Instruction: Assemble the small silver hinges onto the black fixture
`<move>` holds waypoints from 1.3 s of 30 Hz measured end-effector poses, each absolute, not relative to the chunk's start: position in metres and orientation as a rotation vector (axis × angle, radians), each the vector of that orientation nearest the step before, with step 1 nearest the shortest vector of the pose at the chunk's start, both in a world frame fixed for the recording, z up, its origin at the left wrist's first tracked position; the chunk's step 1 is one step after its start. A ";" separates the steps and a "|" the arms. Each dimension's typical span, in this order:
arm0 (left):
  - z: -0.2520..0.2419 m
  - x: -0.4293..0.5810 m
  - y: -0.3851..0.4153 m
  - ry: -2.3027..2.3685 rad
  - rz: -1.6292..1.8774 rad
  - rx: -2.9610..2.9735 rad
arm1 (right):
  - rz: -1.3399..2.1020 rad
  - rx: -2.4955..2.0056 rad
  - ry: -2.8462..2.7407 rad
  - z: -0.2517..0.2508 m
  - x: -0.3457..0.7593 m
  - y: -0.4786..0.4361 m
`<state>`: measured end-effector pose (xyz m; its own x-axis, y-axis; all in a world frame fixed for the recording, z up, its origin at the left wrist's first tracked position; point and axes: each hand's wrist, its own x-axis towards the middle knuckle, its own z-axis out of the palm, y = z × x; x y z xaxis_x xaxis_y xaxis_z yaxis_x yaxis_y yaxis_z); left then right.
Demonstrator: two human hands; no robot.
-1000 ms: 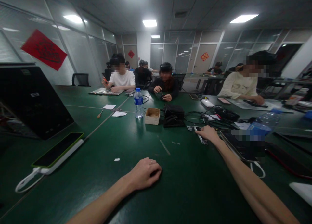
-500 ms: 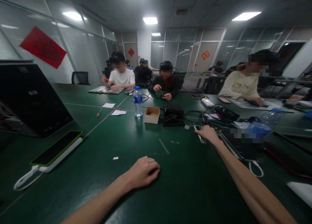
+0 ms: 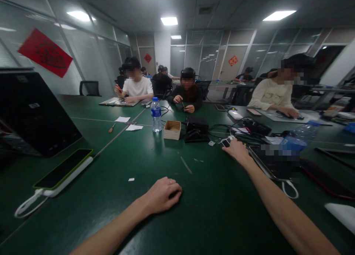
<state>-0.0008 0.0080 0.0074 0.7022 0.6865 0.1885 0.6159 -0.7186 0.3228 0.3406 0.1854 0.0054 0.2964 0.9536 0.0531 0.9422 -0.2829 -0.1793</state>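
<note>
My left hand (image 3: pixel 164 195) rests on the green table (image 3: pixel 155 233), fingers curled under and nothing visible in them. A ring sits on one finger. My right hand (image 3: pixel 237 150) reaches far forward with its fingers closed on a small white device with a dark face (image 3: pixel 226 141); the hand covers part of it. Just left of that device lies a small pale scrap (image 3: pixel 211 143). Right beside my right wrist is a dark tablet-like device (image 3: pixel 273 162) with a white cable.
An open cardboard box (image 3: pixel 172 131), a water bottle (image 3: pixel 156 116) and a black device (image 3: pixel 196 129) stand mid-table. Cables (image 3: pixel 222 128) and another bottle (image 3: pixel 303 135) lie to the right. A phone (image 3: pixel 63 168) and computer case (image 3: pixel 36 111) are left. People sit opposite.
The white device has turned under my right hand: its lower end no longer shows below the fingers, and its upper end now shows above them. My left hand has stayed in place.
</note>
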 end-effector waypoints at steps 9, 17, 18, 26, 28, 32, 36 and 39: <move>0.006 -0.001 0.008 1.049 0.430 2.676 | 0.059 -2.314 -1.812 -0.005 0.348 0.193; 0.008 -0.001 0.007 1.064 0.425 2.675 | 0.443 -2.271 -1.837 0.010 0.354 0.200; 0.008 -0.001 0.008 1.059 0.424 2.673 | 0.540 -2.234 -1.838 0.013 0.356 0.200; 0.004 -0.002 0.009 1.056 0.412 2.677 | 1.207 -1.882 -1.341 0.025 0.362 0.192; 0.004 -0.002 0.009 1.049 0.416 2.680 | 1.246 -1.833 -1.275 0.025 0.363 0.192; 0.005 -0.002 0.008 1.041 0.434 2.678 | 1.246 -1.799 -1.263 0.027 0.365 0.190; 0.005 -0.002 0.008 1.046 0.425 2.682 | 1.453 -1.737 -1.131 0.026 0.367 0.189; 0.005 -0.002 0.009 1.050 0.416 2.686 | 1.614 -1.623 -0.928 0.025 0.369 0.189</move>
